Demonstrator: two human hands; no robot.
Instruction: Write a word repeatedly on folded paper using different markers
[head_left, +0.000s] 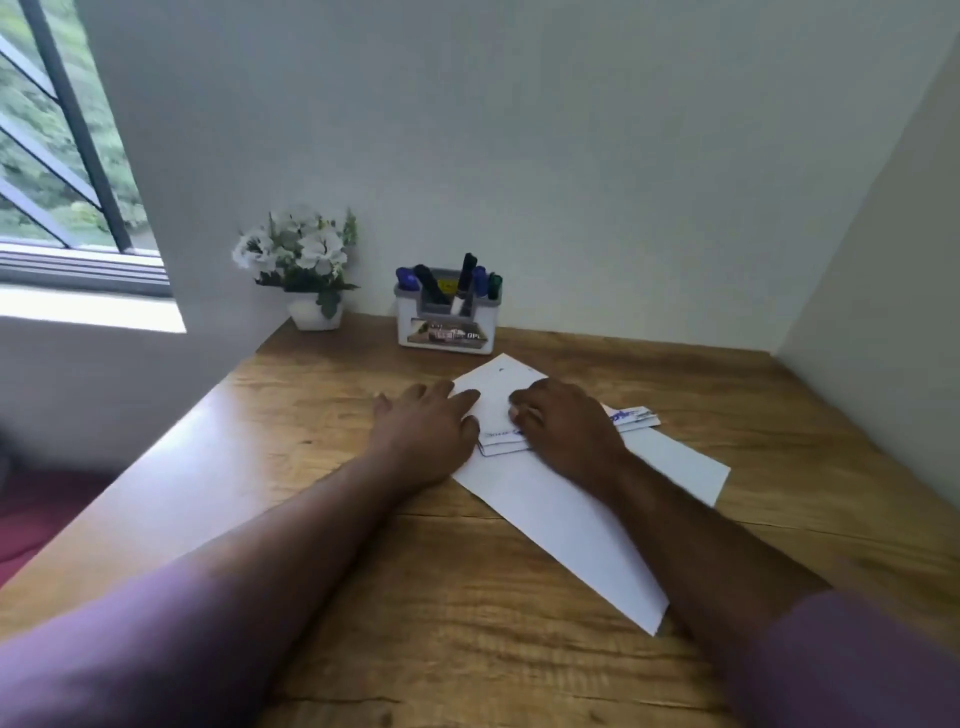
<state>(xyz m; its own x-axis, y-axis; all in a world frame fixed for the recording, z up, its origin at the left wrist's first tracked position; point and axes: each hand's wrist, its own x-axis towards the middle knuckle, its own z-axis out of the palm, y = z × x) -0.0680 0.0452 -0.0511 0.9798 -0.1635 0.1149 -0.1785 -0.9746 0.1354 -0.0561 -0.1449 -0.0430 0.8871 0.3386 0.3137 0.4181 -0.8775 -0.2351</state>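
A white sheet of paper (571, 499) lies slanted on the wooden desk (415, 597), with folded layers near its far end. Blue writing (623, 415) shows on a folded strip right of my right hand. My left hand (426, 431) rests flat on the paper's left edge, fingers stretched toward the far corner. My right hand (561, 431) presses down on the folded part, fingers bent, knuckles up. No marker is in either hand. Several markers (462, 283) stand in a white holder (447, 332) at the back of the desk.
A small white pot of white flowers (301, 265) stands at the back left corner. Walls close the desk at the back and right. A window (57, 156) is at the left. The desk's left edge runs diagonally toward me.
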